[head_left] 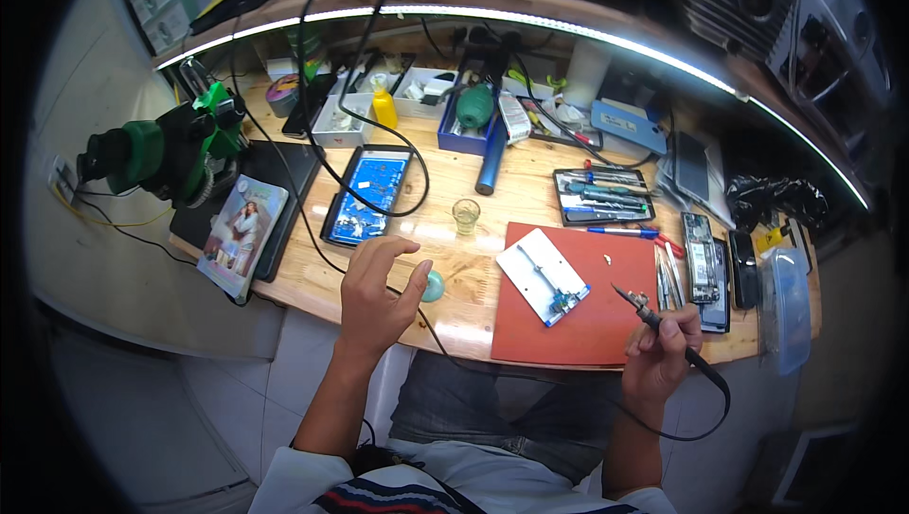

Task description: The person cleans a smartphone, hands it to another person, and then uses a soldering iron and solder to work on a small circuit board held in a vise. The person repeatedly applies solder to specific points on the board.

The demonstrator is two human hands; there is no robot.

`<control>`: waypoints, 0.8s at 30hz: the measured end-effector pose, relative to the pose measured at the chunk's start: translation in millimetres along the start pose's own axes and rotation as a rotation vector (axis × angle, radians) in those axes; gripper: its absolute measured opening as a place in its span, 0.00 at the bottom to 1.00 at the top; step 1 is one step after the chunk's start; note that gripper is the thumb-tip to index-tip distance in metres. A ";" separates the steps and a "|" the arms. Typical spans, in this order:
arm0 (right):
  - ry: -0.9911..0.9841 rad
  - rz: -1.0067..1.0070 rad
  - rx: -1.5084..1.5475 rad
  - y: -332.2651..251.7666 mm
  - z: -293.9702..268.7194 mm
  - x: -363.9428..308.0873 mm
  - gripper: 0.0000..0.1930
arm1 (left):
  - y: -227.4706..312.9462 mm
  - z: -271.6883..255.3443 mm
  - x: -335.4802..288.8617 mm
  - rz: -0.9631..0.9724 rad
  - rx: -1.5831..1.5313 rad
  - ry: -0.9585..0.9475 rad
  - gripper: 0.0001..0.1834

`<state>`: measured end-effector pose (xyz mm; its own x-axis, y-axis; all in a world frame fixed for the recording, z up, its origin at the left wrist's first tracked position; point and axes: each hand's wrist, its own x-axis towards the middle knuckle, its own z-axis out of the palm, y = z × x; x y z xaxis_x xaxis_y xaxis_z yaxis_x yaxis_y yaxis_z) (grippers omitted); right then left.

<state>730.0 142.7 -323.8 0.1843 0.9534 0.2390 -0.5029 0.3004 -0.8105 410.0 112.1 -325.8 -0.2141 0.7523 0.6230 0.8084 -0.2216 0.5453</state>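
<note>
**Soldering iron held over the orange mat**

The right hand (663, 348) pinches a black pen-shaped soldering iron (653, 317) between thumb and fingers, above the near right corner of the flat orange rectangular work mat (606, 325). Its long axis runs diagonally: the metal tip points up and to the left, toward the white rectangular holder plate with a small blue-green circuit board (544, 275) on the mat, and its black cord trails down to the right.

The left hand (374, 292) hovers with loosely curled, slightly spread fingers, holding nothing, just beside a small round teal disc (434, 286) on the pale wooden bench (473, 202).

Farther back lie a blue-faced rectangular tray with a dark rim (367, 194), a small clear glass cup (465, 215) and a yellow squeeze bottle (384, 108). At the bench's left edge rests a booklet with a pastel picture cover (242, 235).
</note>
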 end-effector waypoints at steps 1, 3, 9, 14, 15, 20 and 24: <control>-0.069 -0.019 -0.044 -5.3 13.9 2.1 0.10 | 1.1 -9.4 7.8 0.005 -0.006 0.065 0.13; -0.189 -0.013 -0.078 -18.3 38.2 6.4 0.09 | 5.1 -30.0 22.4 0.024 -0.034 0.193 0.10; -0.094 0.380 0.509 -31.5 58.0 11.1 0.13 | 12.0 -70.6 27.9 0.067 -0.177 0.361 0.04; -0.097 0.475 0.769 -16.7 32.2 -12.3 0.13 | 13.5 -54.8 5.5 0.084 -0.230 0.216 0.02; -0.071 0.494 0.770 -13.9 26.2 -15.5 0.11 | 13.4 -51.4 1.3 0.085 -0.228 0.171 0.02; -0.007 0.506 0.818 -4.7 -2.3 -26.3 0.09 | 15.9 -32.4 -20.6 -0.021 -0.077 -0.119 0.14; 0.145 0.252 0.460 2.3 -22.6 -26.2 0.06 | 7.6 -11.2 -29.9 -0.103 0.029 -0.361 0.32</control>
<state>743.2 117.7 -344.0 0.1083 0.9935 -0.0351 -0.8583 0.0756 -0.5076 416.3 80.9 -334.0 -0.0921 0.9411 0.3255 0.8089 -0.1199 0.5756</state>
